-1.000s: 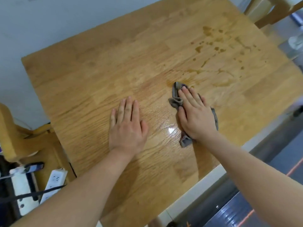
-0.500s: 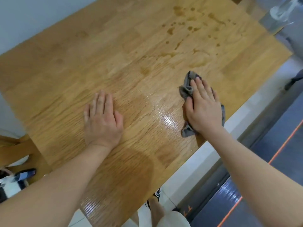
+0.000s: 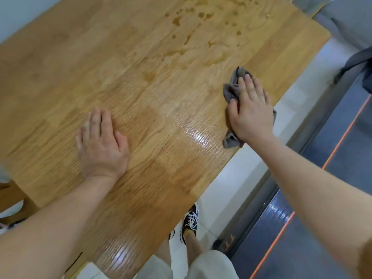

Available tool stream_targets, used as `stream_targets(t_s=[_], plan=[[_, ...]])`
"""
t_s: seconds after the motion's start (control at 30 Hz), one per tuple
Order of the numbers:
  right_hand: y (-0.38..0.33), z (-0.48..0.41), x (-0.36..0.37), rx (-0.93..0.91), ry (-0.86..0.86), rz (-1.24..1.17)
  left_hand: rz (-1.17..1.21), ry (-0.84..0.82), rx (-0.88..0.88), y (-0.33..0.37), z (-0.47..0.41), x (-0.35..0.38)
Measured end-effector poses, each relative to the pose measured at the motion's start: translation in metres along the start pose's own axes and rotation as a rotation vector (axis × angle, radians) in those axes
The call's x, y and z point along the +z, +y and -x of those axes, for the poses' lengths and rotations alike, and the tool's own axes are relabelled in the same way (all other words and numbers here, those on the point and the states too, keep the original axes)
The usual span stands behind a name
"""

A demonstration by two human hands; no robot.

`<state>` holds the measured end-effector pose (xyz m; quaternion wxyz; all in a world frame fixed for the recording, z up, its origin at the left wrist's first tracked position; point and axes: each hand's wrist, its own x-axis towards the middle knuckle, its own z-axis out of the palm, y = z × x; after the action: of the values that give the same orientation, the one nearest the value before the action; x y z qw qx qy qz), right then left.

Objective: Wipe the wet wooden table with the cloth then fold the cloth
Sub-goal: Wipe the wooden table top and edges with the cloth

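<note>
The bunched grey cloth (image 3: 231,91) is pinned flat under the right hand (image 3: 249,111), right of centre near the table (image 3: 80,57) edge. Droplets (image 3: 201,27) at upper centre aren't wiped yet, folding isn't started. Left hand (image 3: 100,143) is spread flat, empty.

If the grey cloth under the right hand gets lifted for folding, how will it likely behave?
The cloth is bunched in soft wrinkles under the right hand, so it would probably droop limply. It looks thin and light, perhaps damp and slightly clingy from the wet patches.
</note>
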<state>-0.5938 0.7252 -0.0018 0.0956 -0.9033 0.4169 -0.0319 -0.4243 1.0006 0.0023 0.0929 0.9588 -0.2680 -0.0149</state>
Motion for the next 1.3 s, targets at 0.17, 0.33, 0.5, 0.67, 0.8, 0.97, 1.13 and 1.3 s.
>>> stream_targets(t_s=[0.17,0.33,0.5,0.67,0.8,0.97,1.13,1.3], plan=[[-0.078,0.052,0.017,0.043,0.065,-0.041,-0.017,-0.002,-0.004,0.000,0.000,0.000],[-0.133,0.108,0.033,-0.350,-0.045,-0.122,-0.025,0.019,-0.008,0.000,-0.002,0.002],[-0.152,0.043,0.038,-0.450,-0.055,-0.136,-0.023,0.047,0.008,0.000,0.001,0.001],[-0.178,-0.035,0.036,-0.507,-0.087,-0.077,-0.010,0.070,0.012,-0.004,-0.003,0.004],[-0.155,-0.063,0.029,-0.403,-0.050,-0.023,-0.032,0.039,0.022,-0.004,0.001,0.003],[-0.171,-0.033,0.025,-0.345,-0.042,-0.026,-0.019,-0.029,0.019,-0.006,-0.004,-0.002],[-0.159,0.047,0.027,-0.850,-0.239,-0.084,0.003,-0.086,0.043,-0.006,-0.002,-0.006],[-0.166,-0.037,0.025,-0.799,-0.188,-0.027,0.007,-0.103,0.026,-0.009,-0.004,-0.003]])
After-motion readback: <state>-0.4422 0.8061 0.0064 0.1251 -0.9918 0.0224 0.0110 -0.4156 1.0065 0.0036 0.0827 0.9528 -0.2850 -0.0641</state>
